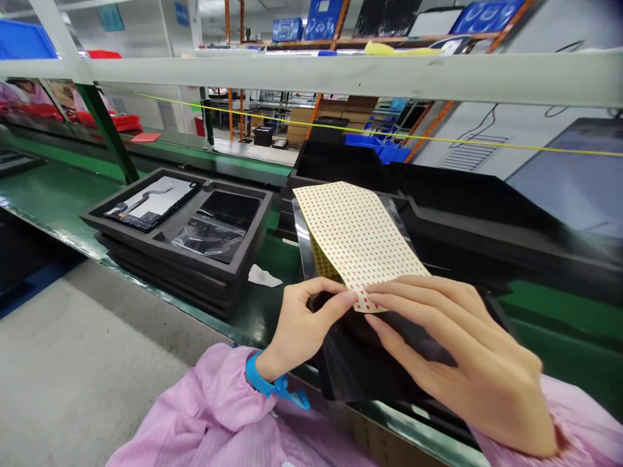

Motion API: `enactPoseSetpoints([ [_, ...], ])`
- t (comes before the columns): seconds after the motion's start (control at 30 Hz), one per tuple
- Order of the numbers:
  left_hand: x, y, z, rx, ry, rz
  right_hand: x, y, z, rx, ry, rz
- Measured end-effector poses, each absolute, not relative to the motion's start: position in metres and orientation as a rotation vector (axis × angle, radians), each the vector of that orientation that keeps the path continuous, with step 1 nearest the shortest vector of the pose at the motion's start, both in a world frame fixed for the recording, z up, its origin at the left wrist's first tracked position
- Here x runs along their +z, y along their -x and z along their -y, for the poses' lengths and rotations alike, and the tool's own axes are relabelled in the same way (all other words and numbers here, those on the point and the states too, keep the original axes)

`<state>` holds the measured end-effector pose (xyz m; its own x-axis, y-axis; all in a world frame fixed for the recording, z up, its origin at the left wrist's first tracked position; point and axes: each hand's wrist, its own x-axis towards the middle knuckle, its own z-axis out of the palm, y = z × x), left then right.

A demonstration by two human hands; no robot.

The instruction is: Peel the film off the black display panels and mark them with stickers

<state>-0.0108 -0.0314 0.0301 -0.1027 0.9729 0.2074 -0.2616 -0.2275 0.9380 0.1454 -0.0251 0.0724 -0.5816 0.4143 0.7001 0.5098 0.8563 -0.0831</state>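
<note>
While I operate from afar, my left hand (302, 324) and right hand (452, 350) clamp the lower corner of a red-dotted sticker sheet (357, 240) above black plastic film (350, 370); stacked foam trays (160, 241) sit left of the sheet on the green surface (53, 201).

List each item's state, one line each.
sticker sheet, lifted, bottom corner pinched
left hand, pinching sheet corner
right hand, fingers on sheet
foam trays, stacked, top one loaded
white cloth, crumpled on belt
blue wrist strap, fastened
</note>
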Motion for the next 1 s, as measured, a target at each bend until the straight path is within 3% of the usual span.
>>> enactPoseSetpoints([
  [0.83,0.026,0.004,0.046,1.659,-1.261,-0.991,0.089,-0.143,0.025,0.332,0.731,2.247],
  [1.0,0.019,0.0,0.043,1.777,-1.195,-1.067,0.075,-0.163,0.026,0.268,0.788,1.762],
])
